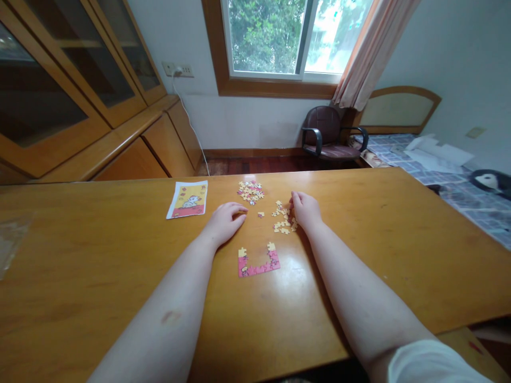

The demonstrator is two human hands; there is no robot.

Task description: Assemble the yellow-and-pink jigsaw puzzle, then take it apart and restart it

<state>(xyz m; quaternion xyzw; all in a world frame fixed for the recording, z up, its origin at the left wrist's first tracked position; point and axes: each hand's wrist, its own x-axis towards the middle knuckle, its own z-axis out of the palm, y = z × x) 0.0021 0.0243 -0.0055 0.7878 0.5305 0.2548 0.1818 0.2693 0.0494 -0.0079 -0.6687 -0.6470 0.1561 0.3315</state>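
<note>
My left hand (pixel 227 223) rests on the table with its fingers apart and nothing in them, close to a single loose puzzle piece (pixel 261 214). At the right, my right hand (pixel 305 210) lies with curled fingers at the edge of a scatter of yellow puzzle pieces (pixel 284 225); whatever its fingertips hold is hidden. Nearer to me sits a U-shaped joined puzzle border (pixel 259 269), pink along the bottom with yellow at both upper ends. Beyond my hands is a heap of mixed pieces (pixel 250 192). A picture sheet (pixel 187 200) showing a white animal on yellow and pink lies beyond my left hand.
The wooden table (pixel 99 255) spans the view, with a clear plastic bag (pixel 14 239) at its left edge. Past the far edge stand a brown armchair (pixel 329 133) and a bed (pixel 423 154). A glass-fronted cabinet (pixel 80 80) stands at the left.
</note>
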